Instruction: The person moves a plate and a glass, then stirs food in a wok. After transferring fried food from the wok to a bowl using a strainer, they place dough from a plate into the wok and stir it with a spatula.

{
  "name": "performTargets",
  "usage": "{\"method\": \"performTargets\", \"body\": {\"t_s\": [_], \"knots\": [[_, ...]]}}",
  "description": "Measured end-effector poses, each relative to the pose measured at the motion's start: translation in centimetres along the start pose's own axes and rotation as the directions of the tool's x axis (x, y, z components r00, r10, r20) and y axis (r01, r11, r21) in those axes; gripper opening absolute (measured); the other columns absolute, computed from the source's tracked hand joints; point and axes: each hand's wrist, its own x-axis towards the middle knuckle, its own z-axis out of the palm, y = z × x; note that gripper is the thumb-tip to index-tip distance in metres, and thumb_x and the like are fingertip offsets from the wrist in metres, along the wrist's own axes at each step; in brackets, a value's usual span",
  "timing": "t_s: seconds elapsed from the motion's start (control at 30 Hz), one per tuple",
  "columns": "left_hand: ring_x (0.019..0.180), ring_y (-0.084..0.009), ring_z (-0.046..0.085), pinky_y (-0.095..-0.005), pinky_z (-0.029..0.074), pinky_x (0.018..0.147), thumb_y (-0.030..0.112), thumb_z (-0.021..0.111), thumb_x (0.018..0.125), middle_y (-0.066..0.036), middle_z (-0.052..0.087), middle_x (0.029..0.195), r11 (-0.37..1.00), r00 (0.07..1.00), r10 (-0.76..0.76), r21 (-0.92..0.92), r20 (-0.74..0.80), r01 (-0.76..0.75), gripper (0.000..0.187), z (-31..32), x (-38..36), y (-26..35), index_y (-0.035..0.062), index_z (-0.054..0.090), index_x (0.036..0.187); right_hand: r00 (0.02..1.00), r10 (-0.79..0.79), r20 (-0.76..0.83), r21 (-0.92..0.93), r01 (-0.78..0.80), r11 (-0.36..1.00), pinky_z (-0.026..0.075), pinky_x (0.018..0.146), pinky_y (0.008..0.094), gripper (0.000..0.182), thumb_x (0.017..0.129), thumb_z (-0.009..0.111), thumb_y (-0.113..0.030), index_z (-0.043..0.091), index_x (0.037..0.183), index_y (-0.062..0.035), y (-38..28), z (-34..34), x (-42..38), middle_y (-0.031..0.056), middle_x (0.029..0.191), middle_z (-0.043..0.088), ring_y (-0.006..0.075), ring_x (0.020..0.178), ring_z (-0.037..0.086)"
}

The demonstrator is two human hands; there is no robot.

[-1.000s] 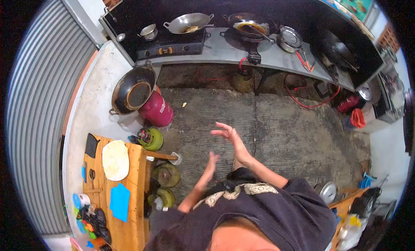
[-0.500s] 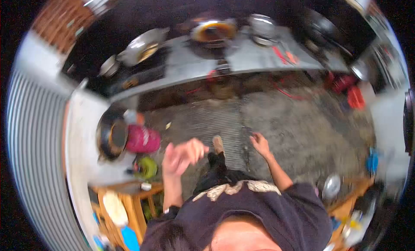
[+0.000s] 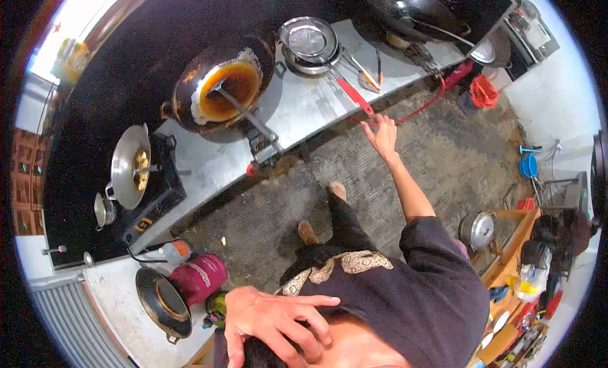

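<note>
Right hand [image 3: 382, 135] is stretched out toward the middle top of the frame, fingers spread wide and holding nothing, just short of the red-handled strainer [image 3: 320, 48] whose handle sticks out over the edge of the steel bench [image 3: 297, 108]. Can't tell if a fingertip touches the handle tip. Left hand [image 3: 272, 320] is down at the bottom centre, fingers loosely open, resting on the person's own hair, nothing in it.

On the bench, upper centre-left, sits a big wok [image 3: 221, 89] of brown oil with a ladle in it. Further left there's a smaller pan [image 3: 130, 165] on a burner. Pink gas cylinder [image 3: 199, 276] stands on the floor at lower left.
</note>
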Motion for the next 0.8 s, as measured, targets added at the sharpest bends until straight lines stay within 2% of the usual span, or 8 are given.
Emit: {"method": "performTargets", "body": {"t_s": [0.1,0.2,0.33,0.37,0.4,0.47,0.67,0.8], "knots": [[0.105,-0.0316,0.047,-0.0589,0.006,0.104,0.065,0.049,0.08,-0.012,0.061,0.095,0.998,0.987,-0.055,-0.005,-0.153,0.055,0.063,-5.3,0.0,-2.0,0.0061,0.069,0.083,0.995,-0.105,-0.001,0.031,0.104,0.994,0.044,0.072,0.0424,0.041,0.071,0.073,-0.034,0.059,0.097,-0.0052,1.1,7.3,7.7,0.0145,0.084,0.059,0.0334,0.08,0.055],[0.105,-0.0331,0.044,-0.0548,0.017,0.104,0.068,0.04,0.081,-0.014,0.055,0.099,0.986,0.866,0.165,0.056,-0.471,-0.158,0.068,-9.4,-2.4,-7.2,0.0035,0.061,0.089,0.985,-0.072,0.16,-0.082,0.086,0.993,0.045,0.079,0.043,0.062,0.065,0.076,-0.035,0.049,0.112,-0.0046,2.2,14.6,13.2,0.0166,0.095,0.057,0.034,0.091,0.054],[0.104,-0.0226,0.046,-0.0397,0.032,0.097,0.037,0.048,0.092,-0.01,0.053,0.101,0.873,0.031,-0.133,-0.103,-0.991,0.478,0.037,-13.8,-1.3,-7.5,0.002,0.052,0.103,0.93,-0.116,0.349,-0.011,0.128,0.992,0.045,0.085,0.0435,0.044,0.07,0.058,-0.007,0.051,0.113,-0.0033,7.7,23.5,16.1,0.018,0.107,0.057,0.0341,0.102,0.055],[0.101,-0.0217,0.05,-0.0368,0.036,0.094,0.027,0.049,0.091,-0.008,0.054,0.101,0.835,-0.033,-0.115,-0.115,-0.993,0.538,0.029,-14.6,-1.9,-8.5,0.0016,0.052,0.104,0.927,-0.126,0.353,0.059,0.113,0.992,0.045,0.084,0.0433,0.046,0.071,0.056,-0.008,0.05,0.116,-0.0028,8.3,24.0,16.2,0.0187,0.107,0.057,0.0353,0.102,0.054],[0.099,-0.0209,0.054,-0.034,0.04,0.092,0.018,0.05,0.091,-0.006,0.055,0.101,0.799,-0.081,-0.101,-0.129,-0.992,0.587,0.021,-15.4,-3.3,-10.0,0.0013,0.052,0.104,0.926,-0.318,0.201,0.14,0.295,0.945,0.046,0.081,0.0444,0.053,0.072,0.054,-0.008,0.044,0.124,-0.0029,9.1,24.4,16.2,0.0203,0.106,0.059,0.0369,0.097,0.057],[0.098,-0.0161,0.054,-0.0305,0.043,0.085,0.017,0.05,0.093,-0.006,0.056,0.097,0.707,-0.118,-0.109,-0.161,-0.987,0.688,0.018,-16.9,-4.7,-11.6,0.0015,0.052,0.103,0.88,0.057,0.471,0.019,-0.074,0.997,0.047,0.076,0.0466,0.052,0.074,0.055,-0.01,0.046,0.125,-0.003,2.6,17.6,18.1,0.0224,0.099,0.062,0.0407,0.085,0.06],[0.092,-0.0161,0.058,-0.0301,0.046,0.079,0.023,0.051,0.093,-0.007,0.061,0.091,0.6,-0.194,-0.085,-0.206,-0.977,0.773,0.024,-20.5,-6.2,-15.0,0.003,0.053,0.106,0.938,-0.343,0.057,0.254,0.318,0.913,0.043,0.089,0.0359,0.052,0.078,0.058,-0.011,0.047,0.128,0.0001,4.4,15.7,17.0,0.0238,0.116,0.057,0.0354,0.102,0.058],[0.1,-0.0206,0.057,-0.0334,0.046,0.085,0.033,0.052,0.093,-0.014,0.058,0.108,0.599,-0.146,-0.143,-0.203,-0.979,0.775,0.043,-22.0,-7.4,-17.0,0.001,0.048,0.12,0.951,-0.242,0.194,0.456,0.131,0.88,0.046,0.082,0.0323,0.048,0.081,0.059,-0.008,0.046,0.126,0.0019,-3.2,4.8,15.2,0.0203,0.111,0.06,0.0281,0.093,0.061]]}}
